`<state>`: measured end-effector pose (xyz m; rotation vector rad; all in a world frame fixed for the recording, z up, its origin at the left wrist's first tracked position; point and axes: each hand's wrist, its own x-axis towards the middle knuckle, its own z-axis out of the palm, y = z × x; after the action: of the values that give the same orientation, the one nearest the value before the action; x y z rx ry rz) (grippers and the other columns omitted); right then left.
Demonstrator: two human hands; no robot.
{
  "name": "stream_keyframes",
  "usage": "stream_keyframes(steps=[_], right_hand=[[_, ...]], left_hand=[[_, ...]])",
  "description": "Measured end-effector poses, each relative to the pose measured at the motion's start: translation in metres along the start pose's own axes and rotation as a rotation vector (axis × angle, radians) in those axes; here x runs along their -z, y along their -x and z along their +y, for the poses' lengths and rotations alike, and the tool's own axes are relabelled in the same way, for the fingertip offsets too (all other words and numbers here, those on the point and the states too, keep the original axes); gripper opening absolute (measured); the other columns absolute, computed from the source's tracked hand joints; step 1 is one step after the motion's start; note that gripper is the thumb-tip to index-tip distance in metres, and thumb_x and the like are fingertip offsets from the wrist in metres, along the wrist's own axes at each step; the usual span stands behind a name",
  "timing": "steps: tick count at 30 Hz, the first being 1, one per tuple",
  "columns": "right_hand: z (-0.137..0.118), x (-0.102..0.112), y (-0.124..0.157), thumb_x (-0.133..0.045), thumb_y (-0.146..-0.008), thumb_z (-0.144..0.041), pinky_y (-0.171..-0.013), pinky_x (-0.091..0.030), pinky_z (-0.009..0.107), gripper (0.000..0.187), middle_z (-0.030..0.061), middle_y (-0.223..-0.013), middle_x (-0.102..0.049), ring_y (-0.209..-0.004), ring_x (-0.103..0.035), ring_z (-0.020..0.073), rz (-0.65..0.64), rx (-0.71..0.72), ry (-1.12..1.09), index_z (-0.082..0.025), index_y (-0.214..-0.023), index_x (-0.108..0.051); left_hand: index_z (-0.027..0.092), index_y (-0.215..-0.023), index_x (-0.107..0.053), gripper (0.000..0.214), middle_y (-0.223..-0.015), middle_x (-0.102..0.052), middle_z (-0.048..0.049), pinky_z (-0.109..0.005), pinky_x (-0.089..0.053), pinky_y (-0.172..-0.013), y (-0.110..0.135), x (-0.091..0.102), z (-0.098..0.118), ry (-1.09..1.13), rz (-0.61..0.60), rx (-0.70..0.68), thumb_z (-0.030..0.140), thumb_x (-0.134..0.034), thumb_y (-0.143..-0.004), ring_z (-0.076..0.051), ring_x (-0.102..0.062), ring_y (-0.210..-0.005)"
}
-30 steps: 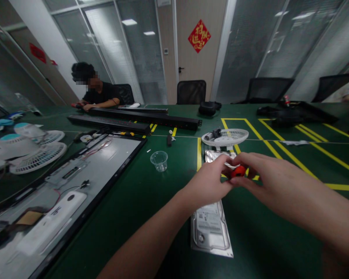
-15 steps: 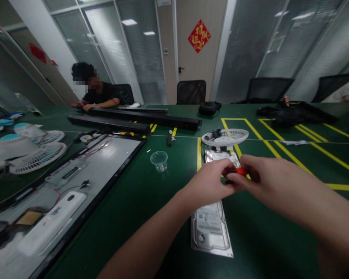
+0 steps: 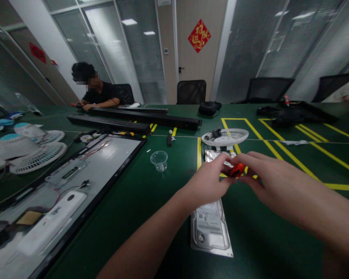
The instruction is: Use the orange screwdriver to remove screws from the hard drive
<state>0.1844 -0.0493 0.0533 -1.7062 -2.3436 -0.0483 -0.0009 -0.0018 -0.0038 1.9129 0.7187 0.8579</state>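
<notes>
Between my two hands is a small red-and-black object (image 3: 237,169), mostly covered by fingers, so I cannot tell its kind. My left hand (image 3: 211,180) pinches it from the left side. From the right, my right hand (image 3: 264,172) has its thumb and fingers closed about the other end. Both hands are raised over the table. Below them lies a silver hard drive (image 3: 211,230), label side up, its far end hidden by my left hand. Just beyond the hands a second silver hard drive (image 3: 216,155) is partly covered.
A clear plastic cup (image 3: 159,161) stands left of my hands. A white fan grille (image 3: 225,136) holding dark parts lies farther back. At left is a large opened panel (image 3: 113,155), with fan parts (image 3: 37,157) beyond it. A person (image 3: 100,93) sits across, near long black bars (image 3: 151,117).
The red object has turned and shows more of itself between my fingers. My fingers have shifted on it, with the right-hand fingers now more apart from the left.
</notes>
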Motion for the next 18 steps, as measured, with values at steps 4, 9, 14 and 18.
stream_keyframes(steps=[4,9,14,18], right_hand=[[-0.0012,0.0025,-0.0018,-0.054,-0.093,-0.014,-0.074,-0.057,0.045,0.029,0.0139,-0.109,-0.078,-0.089,-0.076,0.0316,0.013,0.023,-0.009,-0.021,-0.114,-0.072],[-0.0062,0.0069,-0.0021,-0.062,-0.099,-0.037,-0.058,-0.045,0.036,0.015,0.0091,-0.086,-0.076,-0.069,-0.069,0.0268,-0.042,-0.047,-0.02,-0.024,-0.098,-0.069],[-0.0083,0.0052,-0.0037,-0.056,-0.101,-0.057,-0.059,-0.042,0.036,0.035,0.009,-0.083,-0.075,-0.068,-0.068,0.0269,-0.069,-0.114,0.03,-0.026,-0.102,-0.071],[-0.0087,0.0056,-0.0037,-0.059,-0.098,-0.063,-0.057,-0.04,0.036,0.039,0.009,-0.08,-0.075,-0.067,-0.068,0.0283,-0.088,-0.159,0.069,-0.026,-0.098,-0.072]], left_hand=[[0.021,-0.122,-0.065,0.03,-0.123,-0.078,-0.0106,-0.044,-0.059,-0.102,0.0011,0.0009,0.0031,-0.042,-0.01,-0.005,0.017,-0.074,-0.093,-0.027,-0.075,-0.116],[0.018,-0.112,-0.068,0.025,-0.117,-0.078,-0.0094,-0.035,-0.058,-0.092,0.0009,0.0034,0.007,-0.051,-0.035,-0.058,0.018,-0.076,-0.089,-0.024,-0.074,-0.108],[0.018,-0.096,-0.068,0.013,-0.1,-0.076,-0.0043,-0.029,-0.05,-0.077,0.0,0.0042,0.0084,-0.124,-0.012,-0.085,0.017,-0.075,-0.085,-0.021,-0.07,-0.092],[0.018,-0.096,-0.069,0.008,-0.098,-0.076,-0.0037,-0.028,-0.05,-0.075,-0.0004,0.0054,0.0091,-0.15,-0.027,-0.082,0.017,-0.071,-0.088,-0.02,-0.07,-0.09]])
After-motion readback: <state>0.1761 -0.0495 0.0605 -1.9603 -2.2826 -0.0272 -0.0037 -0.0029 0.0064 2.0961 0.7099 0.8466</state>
